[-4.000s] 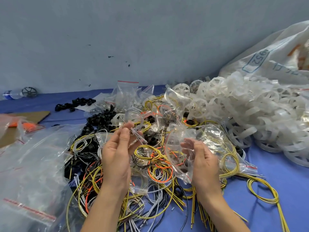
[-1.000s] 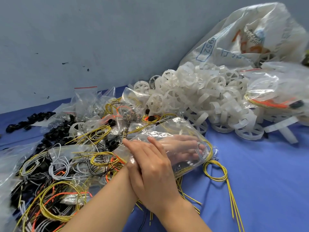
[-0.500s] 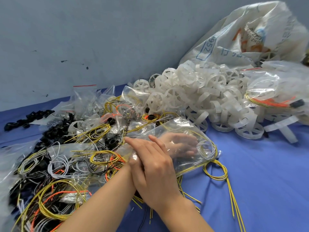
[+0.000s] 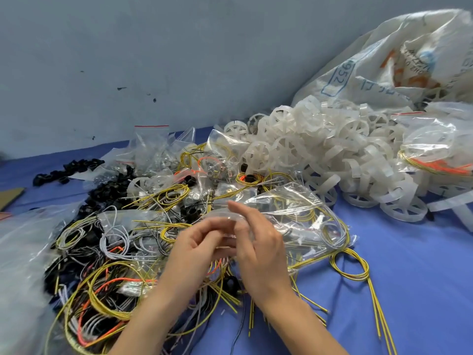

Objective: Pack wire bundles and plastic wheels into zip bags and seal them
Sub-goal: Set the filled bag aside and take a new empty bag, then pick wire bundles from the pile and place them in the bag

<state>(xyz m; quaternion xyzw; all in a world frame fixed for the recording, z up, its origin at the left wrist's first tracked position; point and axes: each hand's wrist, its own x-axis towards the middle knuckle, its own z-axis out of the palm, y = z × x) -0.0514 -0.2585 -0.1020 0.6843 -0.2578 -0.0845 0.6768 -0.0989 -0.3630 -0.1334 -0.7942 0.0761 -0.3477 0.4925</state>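
Note:
A clear zip bag [image 4: 302, 221] holding yellow and grey wire coils lies on the blue table in the middle. My left hand [image 4: 197, 249] and my right hand [image 4: 258, 242] meet at the bag's left end, and the fingers of both pinch its open edge there. A heap of white plastic wheels [image 4: 320, 155] spreads behind the bag. Loose wire bundles [image 4: 107, 278] in yellow, orange, grey and black are piled at the left. One yellow wire loop [image 4: 350, 267] lies beside the bag's right corner.
A large white printed sack [image 4: 384, 60] leans on the wall at back right. Filled zip bags [image 4: 435, 149] rest at the right, and more small bags [image 4: 153, 147] stand at the back. Black plastic parts [image 4: 69, 169] lie at left. Bare blue cloth [image 4: 409, 290] shows at front right.
My left hand has come out of the bag, where it lay flat half a second ago. Both hands now pinch the bag's mouth at its left end.

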